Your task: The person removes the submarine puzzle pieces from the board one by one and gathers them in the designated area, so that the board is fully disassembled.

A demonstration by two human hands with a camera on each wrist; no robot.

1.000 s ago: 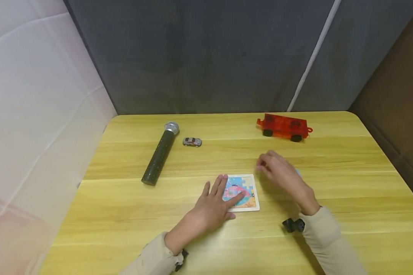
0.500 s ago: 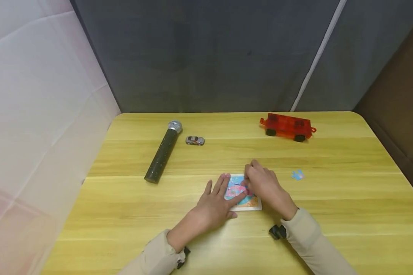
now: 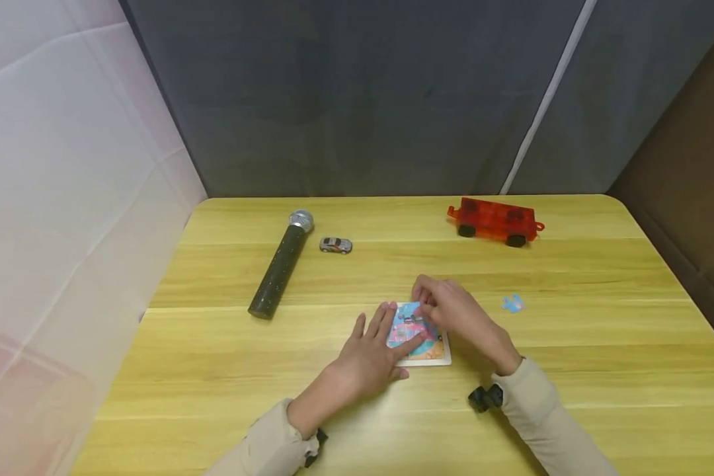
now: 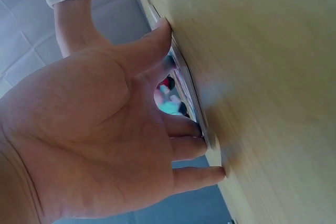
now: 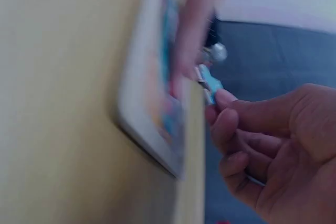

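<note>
A small jigsaw puzzle in a white-rimmed tray [image 3: 447, 355] lies on the table, showing a pink and blue picture. My left hand [image 3: 363, 363] rests on its left side with fingers spread; the left wrist view shows fingertips at the tray's edge. Over the tray's upper right part, my right hand [image 3: 457, 308] pinches a light blue puzzle piece [image 5: 211, 81] between thumb and fingers, tilted up from the board in the right wrist view. That hand hides the tray's upper right corner. Another blue puzzle piece [image 3: 513, 303] lies loose to the right.
Behind the puzzle stand a small silver toy car [image 3: 336, 245] and, at the back right, a red see-through toy wagon [image 3: 495, 220]. A dark microphone [image 3: 281, 270] with a silver head lies at the left. A grey partition [image 3: 357, 99] rises along the table's back edge.
My right hand has moved left from beside the tray to over its upper right part, uncovering the loose blue piece. The left hand has stayed on the puzzle.
</note>
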